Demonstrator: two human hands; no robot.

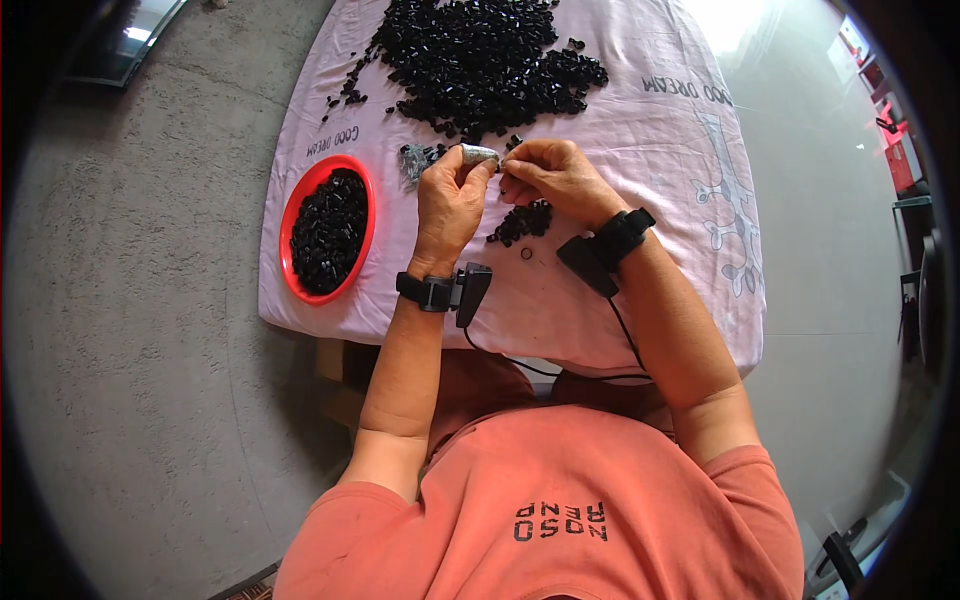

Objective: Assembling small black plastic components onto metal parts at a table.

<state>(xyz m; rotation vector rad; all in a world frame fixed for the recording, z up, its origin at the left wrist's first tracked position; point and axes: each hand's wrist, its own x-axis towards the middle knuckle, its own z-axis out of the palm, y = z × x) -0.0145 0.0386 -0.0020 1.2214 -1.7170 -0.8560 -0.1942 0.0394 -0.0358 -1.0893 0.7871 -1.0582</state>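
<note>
My left hand [448, 212] is closed in a pinch above the cloth. A silvery grey, rounded sleeve-like piece [479, 154] lies along its index finger; whether it is worn or held I cannot tell. Fingertip to fingertip with it, my right hand [562, 178] is closed too. Whatever is pinched between them is too small to make out. Under the right hand sits a small heap of black pieces [522, 223], with a thin dark ring [526, 254] just nearer to me. A crumpled clear plastic bag [413, 162] lies beyond my left hand, beside more black pieces.
A large pile of small, shiny black pieces [470, 65] covers the far part of the pink cloth-covered table [660, 170]. At the left edge stands a red basin [371, 205] filled with black pieces [330, 232]. Black straps with cabled boxes [590, 262] sit on both wrists.
</note>
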